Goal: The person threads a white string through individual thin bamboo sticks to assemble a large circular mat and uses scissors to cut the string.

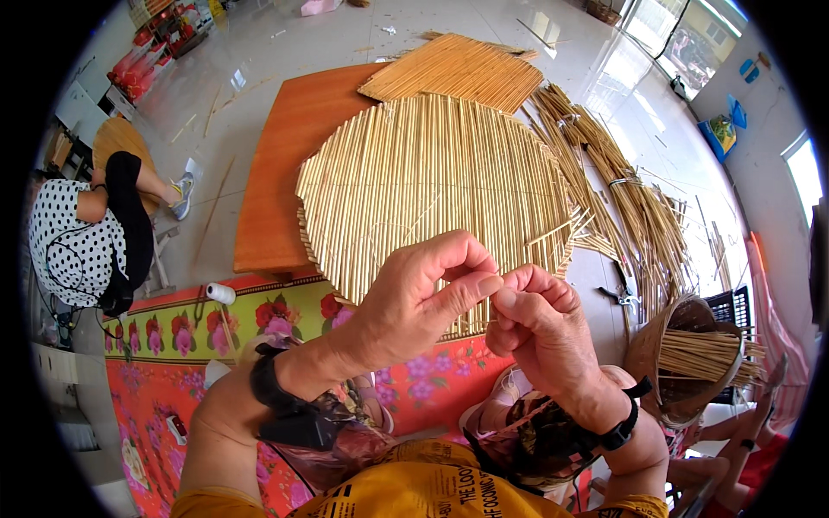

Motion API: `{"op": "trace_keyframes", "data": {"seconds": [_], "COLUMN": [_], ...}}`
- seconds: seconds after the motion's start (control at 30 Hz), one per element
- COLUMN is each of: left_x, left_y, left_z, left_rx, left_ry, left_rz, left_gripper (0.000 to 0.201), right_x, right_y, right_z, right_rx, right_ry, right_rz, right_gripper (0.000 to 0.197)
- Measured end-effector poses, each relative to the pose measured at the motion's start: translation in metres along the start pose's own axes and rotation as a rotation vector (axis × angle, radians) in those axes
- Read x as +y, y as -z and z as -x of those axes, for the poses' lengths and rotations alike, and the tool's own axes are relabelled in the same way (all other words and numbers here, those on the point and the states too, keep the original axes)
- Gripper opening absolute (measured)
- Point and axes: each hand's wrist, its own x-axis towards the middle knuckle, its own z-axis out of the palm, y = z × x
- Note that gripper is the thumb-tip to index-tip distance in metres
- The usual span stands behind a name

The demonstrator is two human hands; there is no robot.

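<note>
Both my hands meet fingertip to fingertip above the near edge of a round mat (pixel 432 164) made of straight, pale stalks laid side by side. My left hand (pixel 423 289) pinches thumb against forefinger. Close against it, my right hand (pixel 548 324) is also pinched, its other fingers curled in. Whatever lies between the fingertips is too fine to make out. A thin pale thread appears to lie in a loose loop on the mat. Rows of stitching cross the stalks, and a few short stalk pieces stick out at its right edge.
The mat rests on an orange-brown wooden board (pixel 276 164), with another stalk mat (pixel 466 71) behind. Stalk bundles (pixel 626 181), pruning shears (pixel 620 292) and a basket (pixel 673 393) of stalks lie right. A white thread spool (pixel 221 293) stands left on floral cloth. People sit at both sides.
</note>
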Motion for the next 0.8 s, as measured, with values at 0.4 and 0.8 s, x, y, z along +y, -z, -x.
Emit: {"op": "trace_keyframes", "data": {"seconds": [0.4, 0.8], "left_x": [0.001, 0.004], "left_y": [-0.01, -0.011], "left_z": [0.001, -0.002], "left_rx": [0.021, -0.059], "left_ry": [0.072, 0.221], "left_rz": [0.435, 0.601], "left_gripper": [0.036, 0.059], "right_x": [0.0, -0.004], "right_y": [0.0, 0.0], "right_z": [0.002, 0.006], "right_rx": [0.104, 0.047], "right_ry": [0.157, 0.23], "right_rz": [-0.084, 0.027], "right_gripper": [0.007, 0.009]}}
